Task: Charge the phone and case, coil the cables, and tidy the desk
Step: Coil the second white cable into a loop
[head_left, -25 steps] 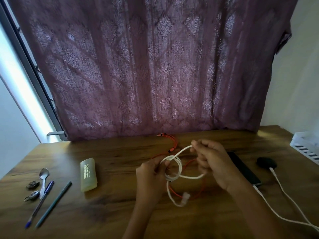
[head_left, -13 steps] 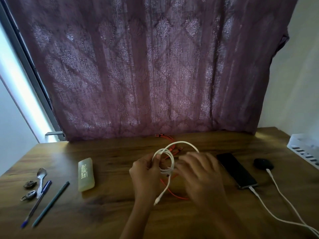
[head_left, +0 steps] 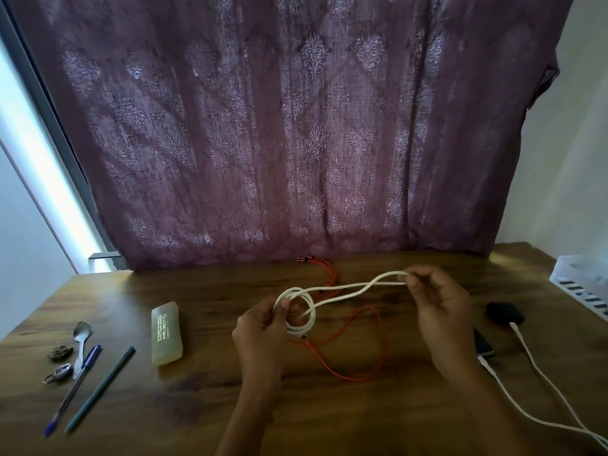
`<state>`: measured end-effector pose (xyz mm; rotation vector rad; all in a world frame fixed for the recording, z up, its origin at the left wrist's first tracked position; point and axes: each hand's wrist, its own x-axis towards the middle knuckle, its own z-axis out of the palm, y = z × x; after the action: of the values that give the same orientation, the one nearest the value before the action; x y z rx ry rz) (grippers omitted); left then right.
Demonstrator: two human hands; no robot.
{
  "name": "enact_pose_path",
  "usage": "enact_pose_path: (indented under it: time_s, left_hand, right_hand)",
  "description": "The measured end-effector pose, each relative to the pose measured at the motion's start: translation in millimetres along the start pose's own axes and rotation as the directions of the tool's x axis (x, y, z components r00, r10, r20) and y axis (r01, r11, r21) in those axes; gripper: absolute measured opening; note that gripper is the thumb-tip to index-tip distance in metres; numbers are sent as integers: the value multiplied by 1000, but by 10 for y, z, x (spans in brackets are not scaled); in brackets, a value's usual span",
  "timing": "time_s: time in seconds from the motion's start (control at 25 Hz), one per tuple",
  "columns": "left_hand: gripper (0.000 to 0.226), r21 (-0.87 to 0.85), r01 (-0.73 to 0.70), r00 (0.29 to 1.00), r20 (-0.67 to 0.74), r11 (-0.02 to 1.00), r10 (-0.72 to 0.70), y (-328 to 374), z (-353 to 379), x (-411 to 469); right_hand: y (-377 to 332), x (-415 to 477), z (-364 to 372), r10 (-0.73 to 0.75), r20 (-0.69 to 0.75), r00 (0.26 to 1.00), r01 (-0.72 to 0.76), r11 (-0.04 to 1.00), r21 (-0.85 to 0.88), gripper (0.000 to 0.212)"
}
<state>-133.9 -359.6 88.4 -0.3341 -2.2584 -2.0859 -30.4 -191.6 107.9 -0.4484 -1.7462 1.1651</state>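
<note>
My left hand (head_left: 263, 327) pinches a small coil of the white cable (head_left: 345, 289) above the middle of the wooden desk (head_left: 197, 406). My right hand (head_left: 441, 307) grips a long loop of the same cable, stretched out to the right. An orange cable (head_left: 355, 360) lies loose on the desk under both hands. The black phone (head_left: 483, 345) lies right of my right wrist, mostly hidden, with a white charging cable (head_left: 513, 399) plugged in. The dark earbud case (head_left: 505, 312) sits further right with another white cable (head_left: 533, 360) in it.
A yellowish translucent box (head_left: 166, 337) lies left of centre. At the far left are a spoon (head_left: 81, 337), two pens (head_left: 98, 388) and small metal items (head_left: 59, 353). A white basket (head_left: 582, 284) stands at the right edge. A purple curtain (head_left: 296, 126) hangs behind the desk.
My right hand has pulled a loop of the white cable out to the right, away from the coil in my left hand. The phone is now mostly behind my right wrist.
</note>
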Motion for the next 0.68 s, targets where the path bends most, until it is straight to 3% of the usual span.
enact_pose_path:
  time_s: [0.12, 0.24, 0.4, 0.44, 0.52, 0.6, 0.68]
  left_hand:
    - [14, 46, -30, 999, -23, 998, 31, -2, 28, 14]
    - [15, 102, -77, 995, -56, 992, 83, 22, 54, 24]
    - [16, 133, -119, 991, -40, 984, 125, 51, 79, 3]
    - [16, 144, -134, 989, -36, 980, 141, 59, 103, -14]
    - [17, 182, -169, 983, -38, 969, 178, 68, 152, -47]
    - [18, 209, -178, 980, -51, 962, 192, 77, 193, -58]
    - [19, 205, -169, 981, -57, 964, 184, 76, 203, -53]
  right_hand:
    - [68, 39, -37, 192, 44, 980, -196, 974, 118, 23]
    - [180, 3, -52, 288, 207, 935, -300, 954, 29, 27]
    - [147, -41, -36, 419, 497, 760, -430, 897, -100, 48]
    - [84, -82, 10, 418, 483, 769, -385, 907, -171, 52]
    - [-55, -211, 148, 271, 375, 887, -89, 895, -436, 62]
    - [-150, -356, 318, -32, 286, 958, 232, 676, -699, 54]
    - [-151, -401, 432, -190, 301, 935, 354, 586, -729, 41]
